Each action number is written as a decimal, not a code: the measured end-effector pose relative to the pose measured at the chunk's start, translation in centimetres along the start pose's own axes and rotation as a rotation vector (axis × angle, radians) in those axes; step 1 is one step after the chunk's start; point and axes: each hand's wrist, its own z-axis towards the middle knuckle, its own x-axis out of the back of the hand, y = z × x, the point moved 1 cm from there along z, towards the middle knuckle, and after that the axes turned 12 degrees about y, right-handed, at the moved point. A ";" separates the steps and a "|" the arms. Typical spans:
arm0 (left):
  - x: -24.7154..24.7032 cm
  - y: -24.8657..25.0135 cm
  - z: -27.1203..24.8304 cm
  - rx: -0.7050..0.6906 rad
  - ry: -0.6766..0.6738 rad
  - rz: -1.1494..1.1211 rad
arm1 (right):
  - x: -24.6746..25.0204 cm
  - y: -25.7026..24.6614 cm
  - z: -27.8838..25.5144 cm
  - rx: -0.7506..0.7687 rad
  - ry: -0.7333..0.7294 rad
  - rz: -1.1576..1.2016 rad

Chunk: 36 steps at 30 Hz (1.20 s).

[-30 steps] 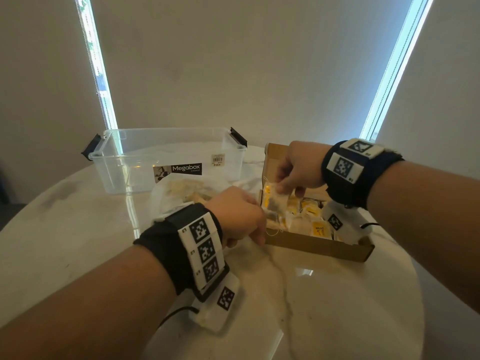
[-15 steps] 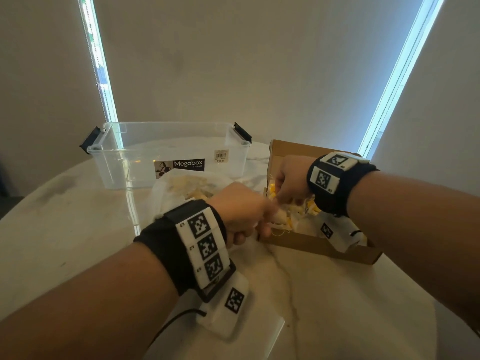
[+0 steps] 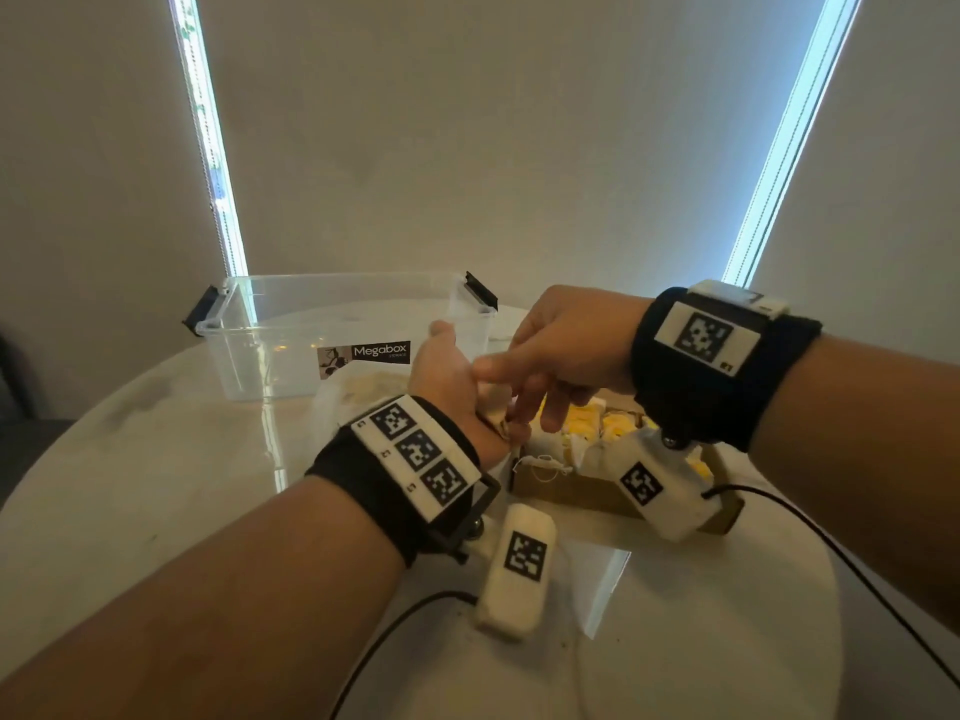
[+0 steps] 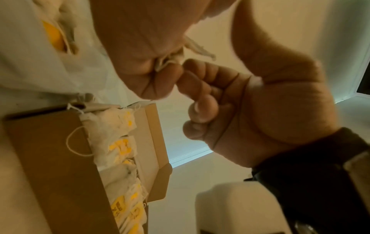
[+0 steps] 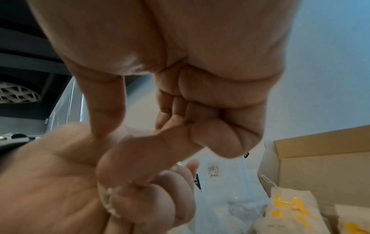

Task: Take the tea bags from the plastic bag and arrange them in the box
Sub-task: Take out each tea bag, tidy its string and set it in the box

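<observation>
Both hands meet above the left end of the brown cardboard box [image 3: 566, 492]. My left hand [image 3: 457, 376] is curled into a fist around a small bunch of tea bags; a white edge [image 5: 106, 199] shows between its fingers. The thumb and forefinger of my right hand [image 3: 519, 389] pinch one tea bag [image 4: 172, 61] at that fist. Rows of tea bags with yellow tags [image 3: 618, 426] fill the box. The clear plastic bag [image 3: 358, 387] with more tea bags lies left of the box, behind my left hand.
A clear Megabox tub [image 3: 291, 340] with black clips stands at the back left of the round white table [image 3: 156, 459]. Wrist-camera cables [image 3: 831, 553] trail over the table in front of the box. The box's lid flap [image 5: 320, 166] stands upright at the back.
My right hand has risen out of the box and gone left to my left fist. Both hands are now higher, above the box's left end.
</observation>
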 end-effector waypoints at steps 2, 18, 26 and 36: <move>-0.2 -0.1 -0.4 0.012 -0.027 -0.027 | -0.1 0.1 -0.1 0.051 0.015 -0.052; 0.8 0.5 0.0 -0.026 -0.161 0.241 | 3.4 2.0 0.7 0.143 0.280 0.026; 0.9 -0.2 0.3 -0.142 -0.100 0.223 | 2.1 2.4 1.2 0.095 0.167 -0.076; 2.5 -1.0 0.2 -0.303 -0.075 1.173 | 0.6 4.3 3.5 0.015 0.104 -0.530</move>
